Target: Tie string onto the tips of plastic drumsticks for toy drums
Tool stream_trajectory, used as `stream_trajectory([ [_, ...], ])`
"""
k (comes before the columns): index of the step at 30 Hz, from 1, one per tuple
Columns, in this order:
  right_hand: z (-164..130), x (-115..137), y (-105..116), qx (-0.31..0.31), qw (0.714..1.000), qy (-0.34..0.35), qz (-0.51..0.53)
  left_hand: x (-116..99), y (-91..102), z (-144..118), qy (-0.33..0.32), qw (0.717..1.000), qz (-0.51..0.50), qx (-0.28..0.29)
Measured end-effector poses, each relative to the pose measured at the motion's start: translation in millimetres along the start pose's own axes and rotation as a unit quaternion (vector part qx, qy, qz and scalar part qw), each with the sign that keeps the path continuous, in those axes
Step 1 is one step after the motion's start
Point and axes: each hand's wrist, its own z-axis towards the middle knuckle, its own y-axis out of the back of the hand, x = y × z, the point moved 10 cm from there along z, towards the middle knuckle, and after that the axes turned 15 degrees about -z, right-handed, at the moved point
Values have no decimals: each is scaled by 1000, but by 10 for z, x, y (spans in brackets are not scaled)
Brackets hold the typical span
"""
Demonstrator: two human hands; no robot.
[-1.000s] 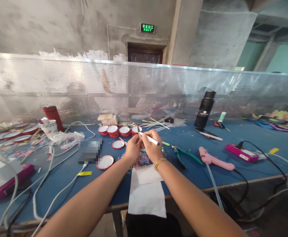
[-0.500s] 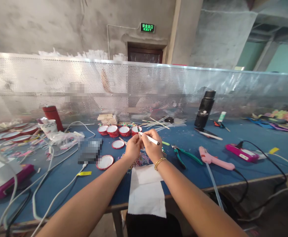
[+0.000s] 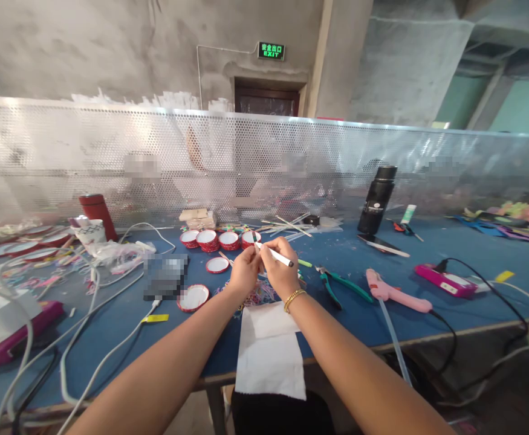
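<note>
My right hand (image 3: 283,266) is closed round a white marker pen (image 3: 277,256) with a black end, its tip pointing up and left. My left hand (image 3: 246,270) is pinched close beside the pen's tip. A small dark green piece (image 3: 254,238) shows just above the left fingertips; what it belongs to is hidden. Beneath both hands lies a heap of thin coloured bands (image 3: 259,293). A white cloth (image 3: 269,356) hangs over the table's front edge below my wrists. Stacks of red-rimmed white lids (image 3: 207,240) stand just beyond my hands.
Green-handled pliers (image 3: 343,286) and a pink glue gun (image 3: 395,293) lie to the right, with a black bottle (image 3: 376,202) behind. Left are a phone-like dark slab (image 3: 166,277), white cables (image 3: 94,302), a cup (image 3: 89,232) and a red flask (image 3: 97,216). A perforated metal screen (image 3: 264,163) runs along the back.
</note>
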Motion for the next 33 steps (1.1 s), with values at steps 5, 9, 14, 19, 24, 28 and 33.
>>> stream_trajectory([
  [5,2,-3,-7,5,1000,-2,-5,5,-19,-7,-3,1000,2,5],
  [9,11,-19,11,-2,1000,-9,-7,-8,-11,-6,-5,1000,5,-1],
  [14,8,-39,-3,1,1000,-14,10,-37,-8,-11,-2,1000,15,-5],
  [19,8,-48,-7,-1,1000,-10,3,-45,-22,-17,-4,1000,19,-3],
  [24,23,-118,41,-27,999,-28,-8,-31,6,-12,8,1000,11,-12],
  [28,17,-101,20,-17,1000,-25,2,-37,7,-16,9,1000,12,-15],
  [33,12,-48,6,-7,1000,-9,-3,-33,-22,-14,2,1000,7,-3],
])
